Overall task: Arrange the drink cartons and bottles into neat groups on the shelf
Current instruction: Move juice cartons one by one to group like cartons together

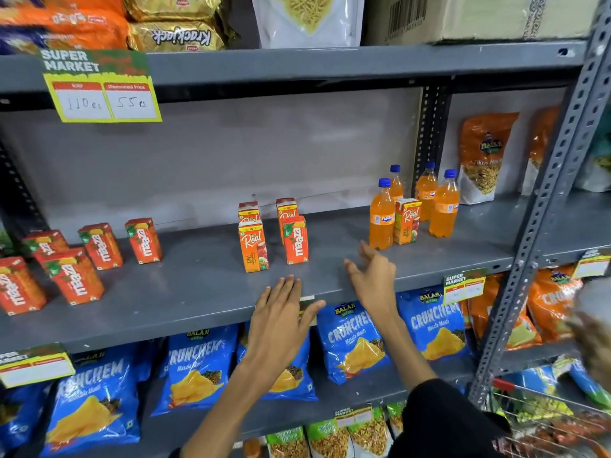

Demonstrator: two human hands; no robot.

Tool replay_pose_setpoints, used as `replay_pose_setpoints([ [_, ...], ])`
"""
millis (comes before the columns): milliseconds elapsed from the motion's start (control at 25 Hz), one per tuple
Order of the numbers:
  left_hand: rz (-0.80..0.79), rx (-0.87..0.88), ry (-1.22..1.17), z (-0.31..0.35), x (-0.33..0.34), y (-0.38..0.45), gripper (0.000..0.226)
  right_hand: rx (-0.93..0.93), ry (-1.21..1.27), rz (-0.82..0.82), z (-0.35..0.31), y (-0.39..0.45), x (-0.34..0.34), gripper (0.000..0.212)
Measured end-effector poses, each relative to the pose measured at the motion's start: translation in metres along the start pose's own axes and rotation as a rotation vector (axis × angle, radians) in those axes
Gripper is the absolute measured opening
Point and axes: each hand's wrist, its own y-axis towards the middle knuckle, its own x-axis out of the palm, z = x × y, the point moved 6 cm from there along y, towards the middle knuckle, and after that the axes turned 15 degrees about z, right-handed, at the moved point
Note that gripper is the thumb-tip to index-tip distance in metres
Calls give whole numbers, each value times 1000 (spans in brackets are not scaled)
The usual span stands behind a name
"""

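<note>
Grey shelf (185, 302), Maaza cartons (102, 246), Real cartons (253, 246), Fanta bottles (382, 216) — both hands' fingers (284, 292) spread, empty

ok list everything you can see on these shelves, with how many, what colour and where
Maaza cartons: six, red-orange; five at the middle shelf's left, one mid-shelf.
Real cartons: four, orange; three mid-shelf, one among the bottles.
Fanta bottles: four, orange with blue caps, middle shelf right.
Crunchem bags: several, blue, shelf below; orange ones further right.
Balaji pouch: orange and white, beyond the upright, right.
Krackjack packs: gold, top shelf left.
Cardboard box: one, brown, top shelf right.
Price tag: yellow-green, top shelf edge.
Left hand: open, at the shelf's front edge.
Right hand: open, reaching toward the bottles.
</note>
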Motion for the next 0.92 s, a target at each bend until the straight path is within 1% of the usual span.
replay_pose_setpoints([
  [80, -1, -29, 22, -15, -4, -3, 90, 23, 22, -108, -12, -2, 32, 68],
  [120, 1, -42, 37, -21, -7, -4, 90, 23, 24, -149, -22, -2, 46, 68],
  [200, 10, -78, 66, -36, -13, -7, 92, 14, 18, -202, -41, -4, 76, 58],
  [280, 0, -102, 72, -46, -15, -9, 93, 24, 17, -202, -51, -5, 99, 52],
  [360, -20, -95, 75, -49, -14, -10, 92, 64, 25, -176, -53, -5, 113, 54],
  [400, -20, -94, 72, -49, -14, -11, 91, 73, 15, -157, -53, -4, 116, 53],
  [480, -17, -91, 68, -50, -13, -10, 85, 70, -5, -120, -52, -2, 116, 44],
  [560, -15, -86, 76, -52, -13, -12, 86, 65, 2, -104, -50, -4, 108, 37],
  [680, 20, -116, 75, -64, -23, -19, 91, 31, 27, -94, -53, -23, 86, 41],
  [840, 70, -150, 108, -102, -43, -43, 87, -54, 75, -158, -86, -67, 73, 30],
  [920, 89, -177, 132, -129, -56, -55, 82, -73, 105, -214, -108, -89, 85, 34],
])
